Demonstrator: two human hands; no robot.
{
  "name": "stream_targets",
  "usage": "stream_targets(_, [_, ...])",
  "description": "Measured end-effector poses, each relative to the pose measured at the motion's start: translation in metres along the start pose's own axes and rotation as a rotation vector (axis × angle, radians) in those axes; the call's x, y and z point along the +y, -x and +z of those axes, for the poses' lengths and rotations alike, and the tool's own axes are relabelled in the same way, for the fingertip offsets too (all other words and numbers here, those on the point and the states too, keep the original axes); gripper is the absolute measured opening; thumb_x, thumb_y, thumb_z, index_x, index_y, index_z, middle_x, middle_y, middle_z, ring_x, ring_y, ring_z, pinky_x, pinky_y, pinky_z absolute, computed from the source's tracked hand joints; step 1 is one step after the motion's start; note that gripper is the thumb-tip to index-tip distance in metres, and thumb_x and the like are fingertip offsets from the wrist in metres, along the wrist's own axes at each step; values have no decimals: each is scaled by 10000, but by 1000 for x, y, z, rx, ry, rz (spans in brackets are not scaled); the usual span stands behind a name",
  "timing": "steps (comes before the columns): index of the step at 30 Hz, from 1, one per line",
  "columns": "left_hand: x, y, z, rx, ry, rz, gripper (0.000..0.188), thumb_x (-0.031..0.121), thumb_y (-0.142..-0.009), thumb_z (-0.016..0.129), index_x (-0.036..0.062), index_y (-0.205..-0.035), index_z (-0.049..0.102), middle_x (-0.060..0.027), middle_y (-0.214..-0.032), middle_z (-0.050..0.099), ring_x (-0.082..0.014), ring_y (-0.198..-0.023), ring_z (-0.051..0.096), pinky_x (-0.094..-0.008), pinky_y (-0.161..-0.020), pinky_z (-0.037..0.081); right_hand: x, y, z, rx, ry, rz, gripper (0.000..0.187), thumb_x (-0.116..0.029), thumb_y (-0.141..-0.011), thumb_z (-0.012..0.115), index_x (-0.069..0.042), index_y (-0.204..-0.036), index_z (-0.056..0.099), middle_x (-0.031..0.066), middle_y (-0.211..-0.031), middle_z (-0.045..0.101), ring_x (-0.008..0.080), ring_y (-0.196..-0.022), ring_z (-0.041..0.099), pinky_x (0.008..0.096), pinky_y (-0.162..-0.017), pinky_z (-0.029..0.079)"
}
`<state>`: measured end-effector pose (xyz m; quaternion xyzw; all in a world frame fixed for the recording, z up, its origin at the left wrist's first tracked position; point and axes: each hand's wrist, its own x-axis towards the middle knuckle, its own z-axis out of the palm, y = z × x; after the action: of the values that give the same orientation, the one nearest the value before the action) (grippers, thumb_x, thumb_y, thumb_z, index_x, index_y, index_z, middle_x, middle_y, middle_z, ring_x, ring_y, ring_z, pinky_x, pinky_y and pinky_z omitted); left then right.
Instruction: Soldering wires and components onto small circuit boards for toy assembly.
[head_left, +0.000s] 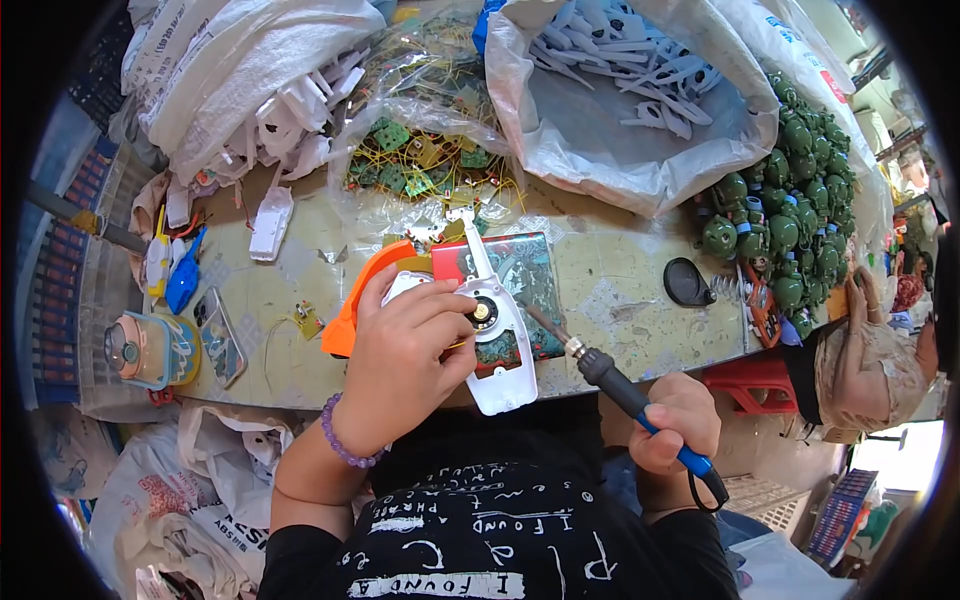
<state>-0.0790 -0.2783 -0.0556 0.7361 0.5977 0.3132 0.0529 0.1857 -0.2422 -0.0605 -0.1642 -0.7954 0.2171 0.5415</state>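
My right hand [682,425] is wrapped round the blue lower handle of a soldering iron [618,383]; its metal tip points up and left, apart from the work. My left hand [408,352], with a purple bead bracelet [345,435] at the wrist, has its fingers curled at the edge of a white plastic casing [512,380]. A round black speaker with a gold centre [483,312] sits in that casing. Beneath lies a dark, scuffed pad with a red corner [535,270]. An orange plastic part [345,318] shows left of the hand, partly covered by it.
Circuit boards with yellow wires [425,160] are heaped behind the work. A large sack [640,180] holds white plastic parts; dark green round parts [790,215] pile at the right. A phone [220,338] and a cup [160,350] stand left. Another person's arm [868,350] shows far right.
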Motion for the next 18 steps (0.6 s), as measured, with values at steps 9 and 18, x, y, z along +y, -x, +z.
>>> stream_targets(9, [0,7,-19,118,247,-139,260,146,-695,773,58,-915,667,-77,-1031,667,-264,-1060,603,-452,-942,416,6,12,4,270,44,77,260,-293,-955,543,-35,-931,557,21,-539,514,138,-398,476,266,-398,361])
stream_targets(18, [-28,44,-28,87,425,-20,199,91,-665,804,92,-842,713,-47,-873,690,-256,-970,636,-424,-889,437,10,21,8,372,99,131,312,-335,-965,515,-27,-914,521,18,-554,472,110,-409,430,251,-400,337])
